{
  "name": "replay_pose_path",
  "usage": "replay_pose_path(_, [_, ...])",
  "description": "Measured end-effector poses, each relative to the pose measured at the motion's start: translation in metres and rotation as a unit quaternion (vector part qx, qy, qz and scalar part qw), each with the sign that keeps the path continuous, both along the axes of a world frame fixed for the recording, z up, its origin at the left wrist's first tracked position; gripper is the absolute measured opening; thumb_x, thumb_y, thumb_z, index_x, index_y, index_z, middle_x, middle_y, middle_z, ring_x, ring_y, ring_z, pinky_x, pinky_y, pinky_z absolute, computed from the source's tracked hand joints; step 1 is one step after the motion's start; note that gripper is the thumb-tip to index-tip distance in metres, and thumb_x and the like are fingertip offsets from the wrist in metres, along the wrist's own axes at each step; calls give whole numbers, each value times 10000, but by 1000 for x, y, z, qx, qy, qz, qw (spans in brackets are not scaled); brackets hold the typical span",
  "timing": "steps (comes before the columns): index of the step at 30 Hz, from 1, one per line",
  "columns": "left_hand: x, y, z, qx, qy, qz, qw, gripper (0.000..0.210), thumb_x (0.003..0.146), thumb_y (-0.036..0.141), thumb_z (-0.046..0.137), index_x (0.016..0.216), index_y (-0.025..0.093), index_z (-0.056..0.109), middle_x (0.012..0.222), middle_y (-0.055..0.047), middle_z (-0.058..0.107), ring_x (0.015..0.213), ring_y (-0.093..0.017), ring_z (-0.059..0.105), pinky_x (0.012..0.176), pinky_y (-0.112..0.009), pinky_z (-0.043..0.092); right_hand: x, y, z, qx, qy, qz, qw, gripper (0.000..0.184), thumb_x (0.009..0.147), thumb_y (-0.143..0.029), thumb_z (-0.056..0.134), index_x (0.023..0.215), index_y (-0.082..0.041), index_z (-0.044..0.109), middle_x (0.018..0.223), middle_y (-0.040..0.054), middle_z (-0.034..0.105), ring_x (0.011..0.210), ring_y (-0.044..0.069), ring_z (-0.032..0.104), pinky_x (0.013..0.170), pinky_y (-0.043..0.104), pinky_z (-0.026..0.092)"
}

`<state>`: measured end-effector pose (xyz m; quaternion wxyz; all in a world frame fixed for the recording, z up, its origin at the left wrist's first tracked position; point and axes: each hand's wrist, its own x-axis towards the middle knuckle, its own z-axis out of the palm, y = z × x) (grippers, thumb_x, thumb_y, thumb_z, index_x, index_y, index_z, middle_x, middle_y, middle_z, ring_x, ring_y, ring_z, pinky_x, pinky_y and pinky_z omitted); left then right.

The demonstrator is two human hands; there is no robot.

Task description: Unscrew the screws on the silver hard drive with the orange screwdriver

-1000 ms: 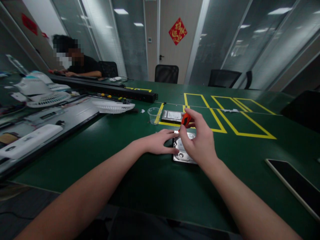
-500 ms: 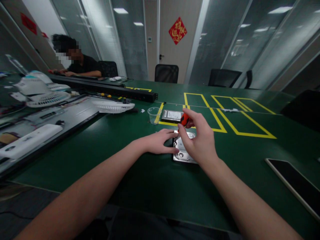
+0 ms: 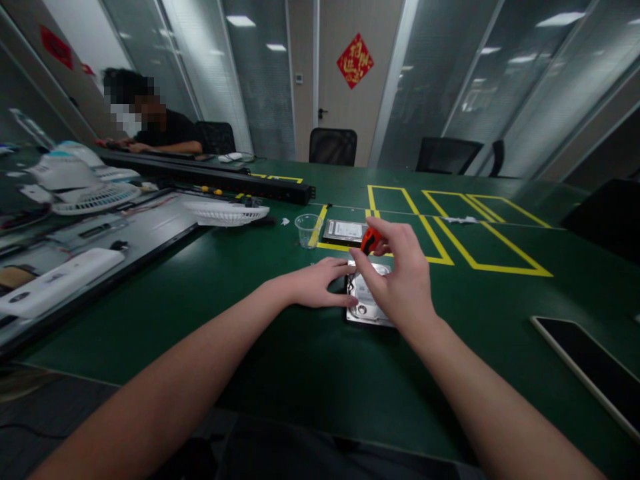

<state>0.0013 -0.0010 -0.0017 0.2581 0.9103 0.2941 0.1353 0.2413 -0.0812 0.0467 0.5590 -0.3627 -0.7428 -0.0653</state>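
Observation:
A silver hard drive [image 3: 367, 311] lies flat on the green table in front of me. My left hand [image 3: 320, 283] holds it at its left side, with thumb and forefinger spread apart and resting on its edge and cover. Over the drive's far part, my right hand [image 3: 397, 273] is closed around the red and black handle of a screwdriver [image 3: 371, 241]. The screwdriver stands roughly upright; its tip is hidden behind the fingers and thumb. My right hand also covers much of the drive's right side.
Behind the drive are a second hard drive [image 3: 345, 231] and a clear plastic cup [image 3: 308, 233]. Yellow tape [image 3: 510, 269] marks the table [image 3: 300, 373]. A phone-like slab [image 3: 590, 367] lies right; fan parts [image 3: 227, 212] and a large panel [image 3: 150, 217] lie left. Another person [image 3: 170, 133] sits far left.
My right thumb has shifted slightly left, and the screwdriver handle has turned a little in the fingers. My left hand and the hard drive stay where they were.

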Motion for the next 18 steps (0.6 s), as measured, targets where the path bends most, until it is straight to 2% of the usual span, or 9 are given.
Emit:
replay_pose_path(5, [1,0,2,4,11,-5,1000,1014,1151,926,816,1937,315,622,2037,-188,590,1951,-511,483,1612,-733,403,0,1,0,7,4,-12,1000,426,1149,-201,816,1564,-299,821,1312,101,827,1074,288,828,936,471,786])
replay_pose_path(10, [0,1,1,-6,15,0,1000,1026,1141,939,820,1920,297,639,2042,-204,578,1958,-519,468,1608,-755,401,-2,0,1,10,-1,3,1000,500,1175,-187,734,1662,-289,778,1419,129,897,1161,319,871,1042,544,806])
replay_pose_path(15, [0,1,-1,-5,15,10,1000,1057,1125,970,820,1940,328,615,2090,-184,516,1962,-503,473,1605,-715,424,-2,-3,2,-11,-2,17,1000,529,1186,-200,678,1704,-267,762,1384,136,902,1108,317,864,1030,543,810])
replay_pose_path(18, [1,0,1,-12,19,13,1000,1032,1127,931,850,1924,310,639,2088,-202,515,1959,-521,473,1606,-739,415,-2,-3,3,-18,-1,21,1000,551,1184,-192,656,1723,-261,747,1410,146,894,1125,322,860,1026,544,808])
